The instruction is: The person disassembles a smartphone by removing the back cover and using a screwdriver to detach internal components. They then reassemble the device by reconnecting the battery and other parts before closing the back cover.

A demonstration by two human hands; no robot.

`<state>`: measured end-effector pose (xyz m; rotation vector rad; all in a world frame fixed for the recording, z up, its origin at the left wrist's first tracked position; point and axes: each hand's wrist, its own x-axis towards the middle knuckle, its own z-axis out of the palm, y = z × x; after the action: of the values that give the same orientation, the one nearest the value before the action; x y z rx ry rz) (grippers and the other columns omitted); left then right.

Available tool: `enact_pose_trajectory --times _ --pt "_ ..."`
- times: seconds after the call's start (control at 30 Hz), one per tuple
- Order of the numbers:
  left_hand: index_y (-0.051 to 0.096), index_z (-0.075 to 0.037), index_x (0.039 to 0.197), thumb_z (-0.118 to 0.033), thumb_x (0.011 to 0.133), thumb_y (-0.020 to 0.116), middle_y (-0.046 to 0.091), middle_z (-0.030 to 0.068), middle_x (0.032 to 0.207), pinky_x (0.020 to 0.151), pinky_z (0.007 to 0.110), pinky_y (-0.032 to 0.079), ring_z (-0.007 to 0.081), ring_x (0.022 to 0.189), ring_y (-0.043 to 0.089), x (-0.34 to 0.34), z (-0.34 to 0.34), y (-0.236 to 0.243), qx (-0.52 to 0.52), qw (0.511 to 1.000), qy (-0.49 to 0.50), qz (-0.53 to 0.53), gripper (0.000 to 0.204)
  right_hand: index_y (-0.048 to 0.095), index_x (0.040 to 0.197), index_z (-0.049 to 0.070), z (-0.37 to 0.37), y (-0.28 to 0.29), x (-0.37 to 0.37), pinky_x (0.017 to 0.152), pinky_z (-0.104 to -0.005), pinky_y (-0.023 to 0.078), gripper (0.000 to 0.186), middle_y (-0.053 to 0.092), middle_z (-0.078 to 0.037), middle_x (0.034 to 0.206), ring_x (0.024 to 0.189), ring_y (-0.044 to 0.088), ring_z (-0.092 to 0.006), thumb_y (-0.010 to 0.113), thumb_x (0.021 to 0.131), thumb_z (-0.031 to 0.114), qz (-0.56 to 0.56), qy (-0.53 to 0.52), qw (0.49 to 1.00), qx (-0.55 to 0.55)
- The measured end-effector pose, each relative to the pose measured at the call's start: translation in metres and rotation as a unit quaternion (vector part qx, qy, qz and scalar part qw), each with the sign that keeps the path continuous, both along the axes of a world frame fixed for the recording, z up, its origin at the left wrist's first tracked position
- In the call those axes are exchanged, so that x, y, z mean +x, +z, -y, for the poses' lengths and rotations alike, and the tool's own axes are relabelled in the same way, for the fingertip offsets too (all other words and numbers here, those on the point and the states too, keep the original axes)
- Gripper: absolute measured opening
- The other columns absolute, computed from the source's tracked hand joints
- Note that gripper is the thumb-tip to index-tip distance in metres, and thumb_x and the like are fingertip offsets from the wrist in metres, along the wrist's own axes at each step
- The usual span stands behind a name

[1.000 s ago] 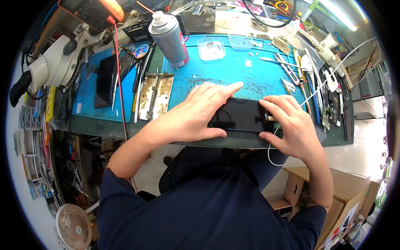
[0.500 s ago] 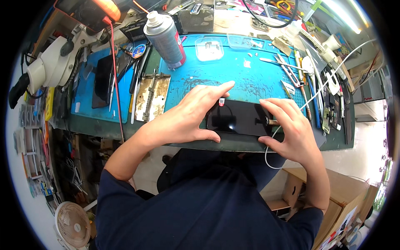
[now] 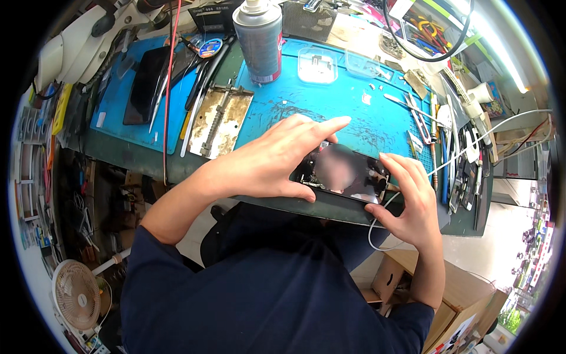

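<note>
A black phone (image 3: 359, 187) lies slightly tilted near the front edge of the bench, gripped from both ends. My left hand (image 3: 272, 164) is closed around its left end, thumb low and fingers along the far edge. My right hand (image 3: 411, 200) holds the right end between curled fingers and thumb. A white cable (image 3: 454, 158) runs by my right hand and loops below it. The phone's glossy face carries a blurred pale patch; whether this is reflection or display I cannot tell. A worn blue mat (image 3: 377, 127) lies just beyond my fingers.
A spray can (image 3: 257, 56) stands at the back, near two clear containers (image 3: 317, 64). Left are a metal fixture (image 3: 223, 118), another dark phone (image 3: 144, 88) and a microscope (image 3: 65, 50). Several hand tools (image 3: 448, 159) crowd the right. A fan (image 3: 76, 292) stands at lower left.
The view has shifted and turned. The phone's right end has dropped toward me with my right hand, and its dark face now shows a blurred pale patch.
</note>
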<state>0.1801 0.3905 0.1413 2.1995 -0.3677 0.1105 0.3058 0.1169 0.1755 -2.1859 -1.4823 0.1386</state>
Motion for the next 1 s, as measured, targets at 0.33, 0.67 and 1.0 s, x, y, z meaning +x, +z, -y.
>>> enact_pose_trajectory --times 0.33,0.67,1.0 --pt "0.027 -0.008 0.162 -0.007 0.064 0.092 0.057 0.0107 0.134 0.100 0.040 0.050 0.0309 0.119 0.052 0.0036 -0.0006 -0.0002 0.010 1.000 -0.004 0.011 0.118 0.061 0.134 0.002 0.0003 -0.0006 0.0014 0.095 -0.0438 0.052 0.075 0.065 -0.015 0.127 0.114 0.061 -0.0358 0.089 0.065 0.015 0.000 0.004 1.000 0.007" --pt "0.030 -0.008 0.161 -0.009 0.063 0.092 0.057 0.0103 0.136 0.101 0.042 0.047 0.0319 0.117 0.054 0.0012 -0.0003 -0.0003 0.017 0.999 -0.011 0.037 0.116 0.061 0.134 0.002 0.0019 -0.0024 0.0021 0.095 -0.0434 0.053 0.074 0.065 -0.015 0.129 0.113 0.062 -0.0359 0.089 0.066 0.014 0.000 0.006 1.000 0.015" --pt "0.031 -0.007 0.159 -0.014 0.067 0.090 0.058 0.0108 0.138 0.107 0.045 0.042 0.0326 0.120 0.054 0.0012 -0.0001 -0.0036 0.041 0.996 -0.017 0.073 0.110 0.063 0.131 0.003 0.0034 -0.0050 -0.0002 0.095 -0.0431 0.053 0.070 0.065 -0.013 0.129 0.114 0.062 -0.0349 0.088 0.066 0.014 0.024 0.004 0.999 0.029"
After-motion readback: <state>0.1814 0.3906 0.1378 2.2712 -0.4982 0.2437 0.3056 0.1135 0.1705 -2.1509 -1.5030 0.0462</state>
